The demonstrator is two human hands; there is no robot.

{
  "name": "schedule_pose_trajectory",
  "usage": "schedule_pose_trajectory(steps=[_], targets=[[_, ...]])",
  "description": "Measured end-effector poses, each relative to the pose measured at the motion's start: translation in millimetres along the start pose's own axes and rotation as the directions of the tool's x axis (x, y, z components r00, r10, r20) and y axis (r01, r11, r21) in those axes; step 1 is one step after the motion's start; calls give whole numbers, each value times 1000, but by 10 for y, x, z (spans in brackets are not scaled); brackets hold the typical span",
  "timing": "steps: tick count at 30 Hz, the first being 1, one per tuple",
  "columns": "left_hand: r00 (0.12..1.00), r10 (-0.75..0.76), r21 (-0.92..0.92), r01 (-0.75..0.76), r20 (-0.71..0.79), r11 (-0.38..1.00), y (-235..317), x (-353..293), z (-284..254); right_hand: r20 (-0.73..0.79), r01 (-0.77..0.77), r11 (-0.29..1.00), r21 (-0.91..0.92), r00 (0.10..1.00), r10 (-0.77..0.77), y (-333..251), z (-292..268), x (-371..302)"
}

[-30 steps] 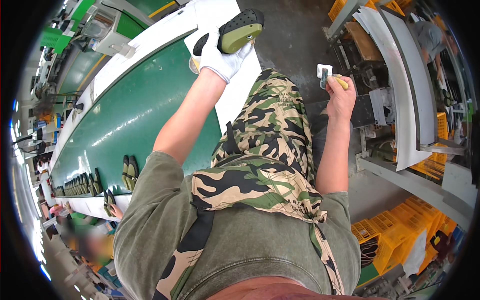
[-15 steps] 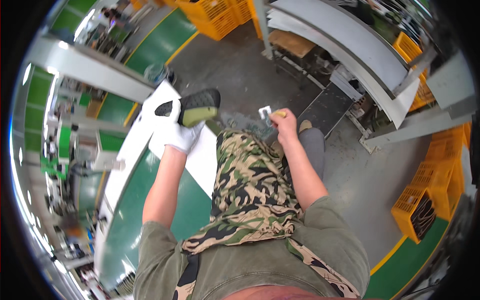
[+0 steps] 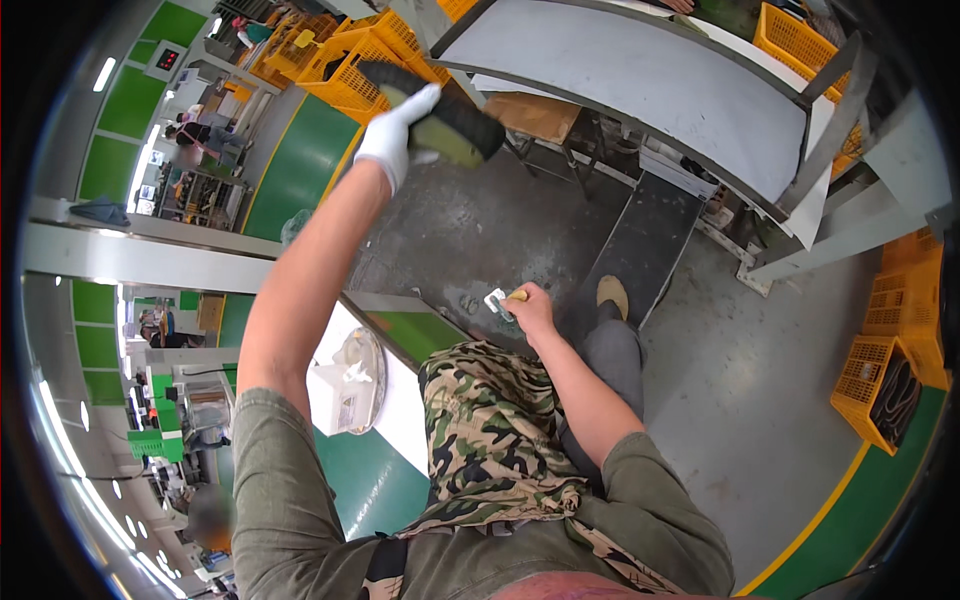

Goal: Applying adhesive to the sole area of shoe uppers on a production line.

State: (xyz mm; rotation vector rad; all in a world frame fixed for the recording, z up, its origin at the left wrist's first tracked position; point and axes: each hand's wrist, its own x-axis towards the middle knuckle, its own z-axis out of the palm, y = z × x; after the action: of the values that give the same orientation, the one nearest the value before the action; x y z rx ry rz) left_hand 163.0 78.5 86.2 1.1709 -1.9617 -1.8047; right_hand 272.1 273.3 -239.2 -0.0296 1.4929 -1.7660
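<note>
My left hand [image 3: 390, 150], in a white glove, reaches far out ahead at the upper left. It is closed on a black and olive-green shoe sole [image 3: 455, 135], which is smeared by motion. Lower down, my bare right hand [image 3: 532, 310] pinches the yellow handle of a small brush [image 3: 497, 300] with a whitish head. The brush is held over the floor, just beyond my camouflage apron [image 3: 490, 440]. Under my left arm, a white box [image 3: 335, 397] and a round tray with crumpled white material [image 3: 368, 350] rest on the white-edged green bench [image 3: 385, 490].
Yellow crates [image 3: 365, 75] stand beyond my left hand. A long grey-topped table [image 3: 640, 80] curves across the upper right, with a wooden stool [image 3: 535, 115] by it. More yellow crates [image 3: 865, 380] line the right. A dark platform [image 3: 645, 240] lies near my shoe. A grey post [image 3: 150, 250] stands left.
My left hand has lifted away from the bench and moved far forward with the shoe sole. My right hand still holds the brush. The view has shifted, showing the box and round tray.
</note>
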Motion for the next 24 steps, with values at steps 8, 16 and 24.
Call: schedule_pose_trajectory(steps=[8, 16, 24], targets=[[974, 197, 174, -215, 115, 961, 528, 1457, 846, 89, -103, 956, 276, 993, 82, -127, 23, 78], [930, 354, -41, -352, 95, 935, 279, 2312, 1076, 155, -199, 899, 390, 977, 149, -136, 65, 59], [715, 673, 469, -667, 188, 579, -72, 3078, 645, 174, -199, 918, 342, 974, 146, -149, 117, 28]])
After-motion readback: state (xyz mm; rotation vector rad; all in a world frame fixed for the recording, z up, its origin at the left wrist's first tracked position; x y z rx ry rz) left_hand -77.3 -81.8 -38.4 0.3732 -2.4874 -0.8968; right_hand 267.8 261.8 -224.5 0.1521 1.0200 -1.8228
